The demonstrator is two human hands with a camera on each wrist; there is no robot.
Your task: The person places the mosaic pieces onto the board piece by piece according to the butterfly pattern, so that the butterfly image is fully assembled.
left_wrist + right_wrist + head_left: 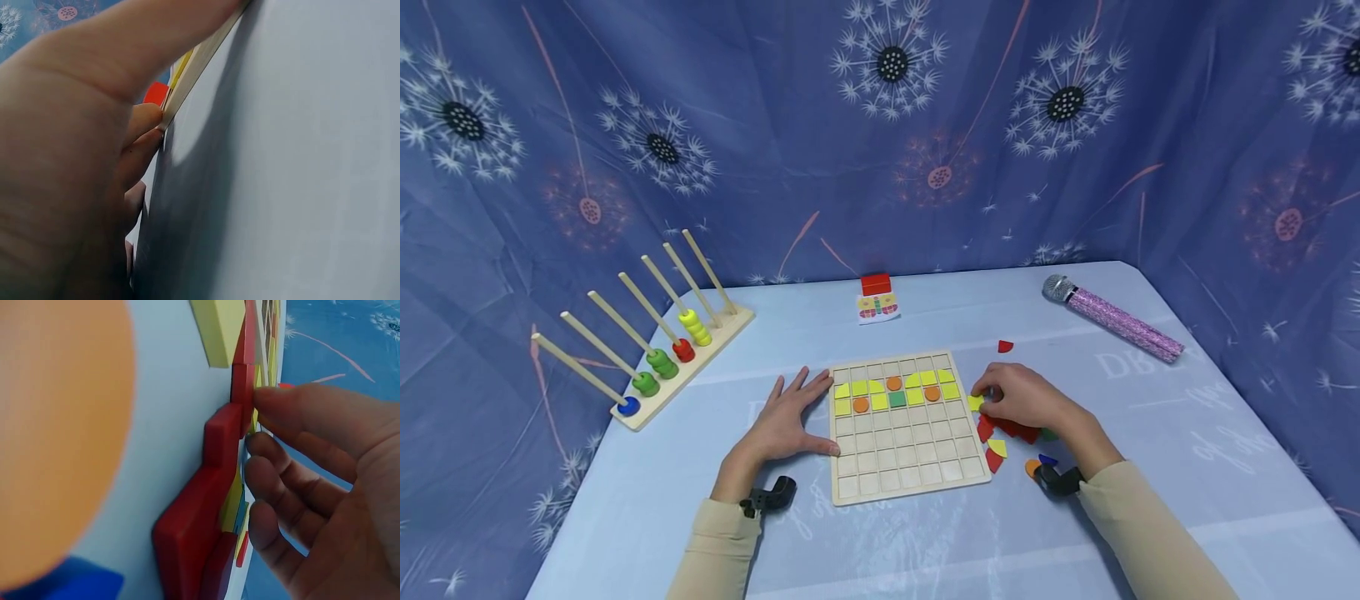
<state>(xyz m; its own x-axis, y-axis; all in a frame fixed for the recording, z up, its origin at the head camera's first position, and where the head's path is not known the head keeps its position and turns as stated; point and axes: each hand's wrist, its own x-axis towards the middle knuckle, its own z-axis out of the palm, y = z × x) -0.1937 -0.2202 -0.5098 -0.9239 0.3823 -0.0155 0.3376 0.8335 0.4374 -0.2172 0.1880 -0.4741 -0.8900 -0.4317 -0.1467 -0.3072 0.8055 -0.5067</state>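
A wooden grid board (910, 479) lies on the table. Yellow pieces, three orange discs and one green square (897, 399) fill part of its upper rows. My left hand (784, 423) is spread along the board's left side, fingertips and thumb touching the edge; the left wrist view shows the thumb against the wooden rim (200, 62). Beyond the board's right edge, my right hand (1021, 395) pinches a small yellow piece (975, 402) between thumb and forefinger. Beneath and beside that hand lie loose pieces, among them red ones (200, 512), partly hidden by it in the head view.
A peg stand (696, 362) with colored rings stands at the left. At the back, a small picture card (877, 309) leans by a red block (876, 285). A glittery pink microphone (1120, 321) lies back right. One red piece (1005, 346) sits apart above the pile.
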